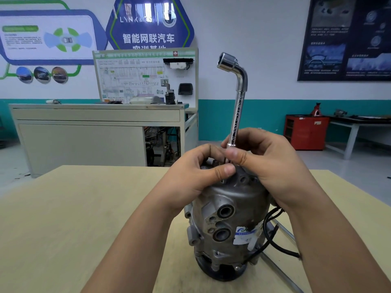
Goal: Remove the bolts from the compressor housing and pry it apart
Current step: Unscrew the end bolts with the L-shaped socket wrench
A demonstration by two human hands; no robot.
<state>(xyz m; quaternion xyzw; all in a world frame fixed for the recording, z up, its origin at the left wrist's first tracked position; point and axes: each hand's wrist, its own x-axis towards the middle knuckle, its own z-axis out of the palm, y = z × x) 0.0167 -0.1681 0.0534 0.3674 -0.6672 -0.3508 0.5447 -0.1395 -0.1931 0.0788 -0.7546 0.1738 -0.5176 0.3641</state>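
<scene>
Workshop posters and cabinets sit behind a pale bench (74, 218), where the compressor (228, 218) stands on end. A wrench (238, 111) rises from its top face, long axis vertical, bent socket end high. Both hands meet at its foot: the right hand (268, 166) grips the shaft, and the left hand (196, 176) pinches it just below, against the housing. Any turning must go about that upright axis. The bolt is mostly hidden.

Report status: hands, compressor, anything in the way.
Left hand and right hand grip wrench, upright on compressor top. Compressor on end on table. Black cable beside it, clear of wrench.
</scene>
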